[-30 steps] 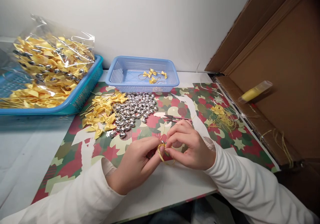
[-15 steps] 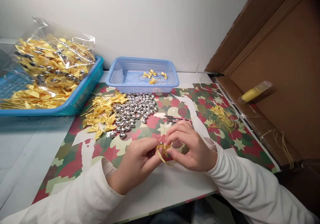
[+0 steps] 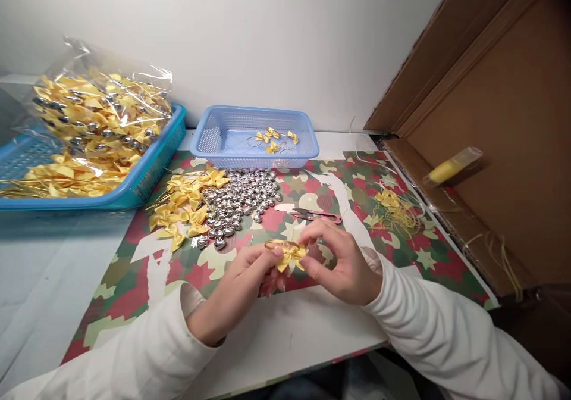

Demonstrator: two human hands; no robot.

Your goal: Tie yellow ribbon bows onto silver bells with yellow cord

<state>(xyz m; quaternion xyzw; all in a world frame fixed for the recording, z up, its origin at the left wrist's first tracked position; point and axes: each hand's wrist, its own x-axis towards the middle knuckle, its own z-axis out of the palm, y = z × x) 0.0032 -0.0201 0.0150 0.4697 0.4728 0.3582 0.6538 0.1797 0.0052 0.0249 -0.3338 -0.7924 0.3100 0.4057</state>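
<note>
Between my two hands, over the near part of the patterned sheet, is a yellow ribbon bow (image 3: 291, 258) with a loop of gold cord on its upper side. My left hand (image 3: 250, 281) pinches the bow's left end between thumb and fingers. On the right, my right hand (image 3: 341, 263) grips the bow's other end with thumb and forefinger. Just beyond my right hand lie small thread snips (image 3: 317, 215). Silver jingle bells (image 3: 241, 197) are heaped farther off, and loose yellow bows (image 3: 181, 206) with gold cords lie to their left.
A blue basket (image 3: 254, 161) holding several bows stands at the back. At left, a larger blue basket (image 3: 134, 188) carries bows and a clear plastic bag (image 3: 107, 105) full of belled bows. Yellow thread scraps (image 3: 399, 212) lie at right, near a cardboard wall (image 3: 491, 90) and a yellow tube (image 3: 455, 166).
The bow has been turned so its face shows, and its cord loop has gone from hanging below to lying across the top. My right hand has shifted slightly, uncovering the snips.
</note>
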